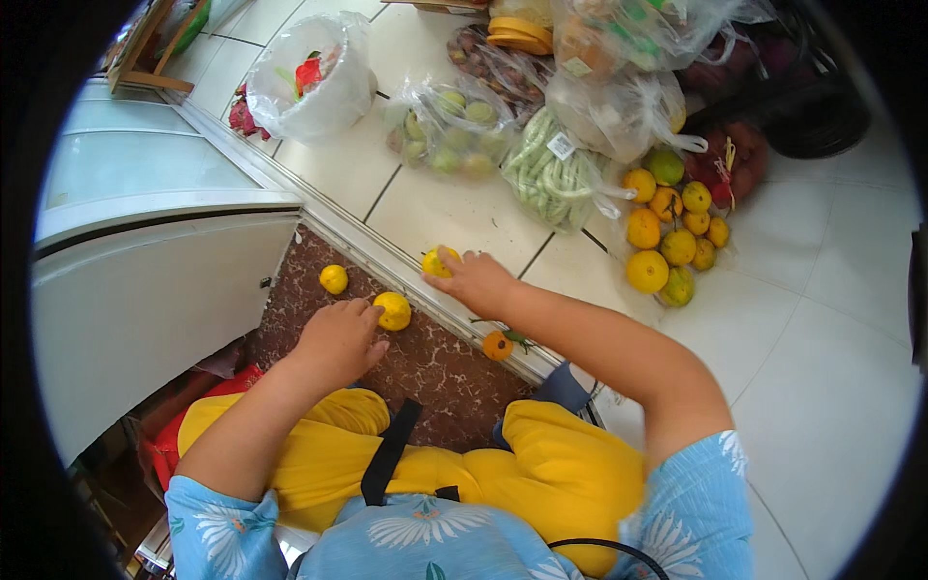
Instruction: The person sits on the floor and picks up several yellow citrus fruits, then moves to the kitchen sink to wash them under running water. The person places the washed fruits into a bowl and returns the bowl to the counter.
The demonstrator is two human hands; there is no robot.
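My right hand (pixel 478 285) has its fingertips around a yellow citrus fruit (pixel 437 262) over the door track. Next to my left hand (pixel 336 340) is a second, lumpy yellow citrus fruit (pixel 392 311) on the brown marbled floor. The left fingertips reach this fruit's near edge, with the thumb apart from the fingers. A smaller yellow fruit (pixel 333 279) lies beyond my left hand. Below my right forearm, an orange fruit (pixel 497 345) with a green leaf sits beside the track.
Several yellow and orange citrus fruits (pixel 647 272) lie at the right. Beyond them are bags of long green beans (pixel 553 169), green round fruits (pixel 454 135) and a white-lined bin (pixel 307 87). A white door panel (pixel 155 329) stands left; the metal door track (pixel 387 256) crosses diagonally.
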